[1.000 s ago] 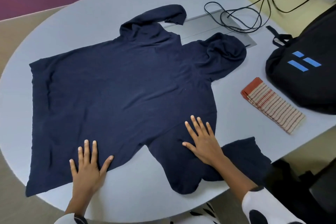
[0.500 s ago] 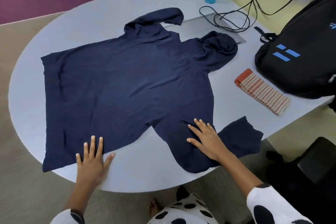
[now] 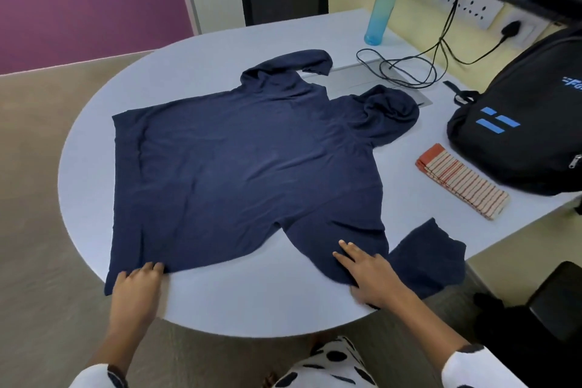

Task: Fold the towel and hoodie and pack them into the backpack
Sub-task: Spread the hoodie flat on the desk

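Note:
A navy hoodie [image 3: 245, 167] lies spread flat on the round grey table [image 3: 252, 302], hood toward the right. One sleeve is bent at the far side and the other runs off the near edge. My left hand [image 3: 137, 283] curls its fingers on the hoodie's near hem corner. Fingers straight, my right hand [image 3: 368, 274] rests on the near sleeve. A folded striped orange-and-cream towel [image 3: 463, 186] lies to the right of the hoodie. Just beyond it stands a black backpack [image 3: 529, 135] with blue marks.
A blue water bottle [image 3: 382, 3] stands at the table's far side. Black cables [image 3: 409, 69] loop over a grey panel [image 3: 349, 79] behind the hood and run up to wall sockets [image 3: 466, 1]. A black chair [image 3: 554, 302] is at the lower right.
My left hand slid left along the hem to its corner and curled its fingers there. My right hand moved down the near sleeve toward the table edge. The view pulled back.

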Demonstrator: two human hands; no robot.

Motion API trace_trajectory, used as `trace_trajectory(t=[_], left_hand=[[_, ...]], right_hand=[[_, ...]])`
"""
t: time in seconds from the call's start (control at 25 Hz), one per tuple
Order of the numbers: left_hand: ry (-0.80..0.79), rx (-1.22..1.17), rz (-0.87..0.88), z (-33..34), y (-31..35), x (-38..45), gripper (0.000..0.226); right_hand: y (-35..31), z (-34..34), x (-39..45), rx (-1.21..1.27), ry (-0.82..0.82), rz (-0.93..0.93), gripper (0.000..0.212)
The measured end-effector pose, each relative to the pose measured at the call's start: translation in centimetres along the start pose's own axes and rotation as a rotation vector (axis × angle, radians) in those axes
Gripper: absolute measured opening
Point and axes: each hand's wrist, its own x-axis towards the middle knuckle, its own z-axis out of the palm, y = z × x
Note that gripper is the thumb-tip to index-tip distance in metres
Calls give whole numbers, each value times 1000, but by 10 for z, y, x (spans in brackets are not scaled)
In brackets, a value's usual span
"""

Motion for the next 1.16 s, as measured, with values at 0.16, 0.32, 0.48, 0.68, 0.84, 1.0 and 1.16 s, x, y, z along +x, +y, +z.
trace_trajectory(t=[0.16, 0.32, 0.48, 0.68, 0.84, 1.0, 1.16], left_hand=[[76, -131, -87, -24, -8, 24, 22], [186, -188, -147, -45, -9, 58, 22], [291, -164, -155, -62, -17, 106, 15], [314, -114, -174, -78, -29, 178, 16], [319, -115, -250, -76, -34, 232, 9], [204, -166, -402, -61, -35, 265, 11], [141, -273, -470, -37, -32, 277, 13]], right_hand=[[17, -22, 15, -6, 209, 70, 43], [51, -67, 45, 47, 338, 250, 23], [93, -130, 85, 27, 439, 408, 16], [123, -208, 160, -104, 551, 373, 18], [117, -260, 235, -80, 564, 411, 24], [106, -281, 311, 25, 585, 303, 27], [93, -242, 353, 557, 437, 60, 42]])
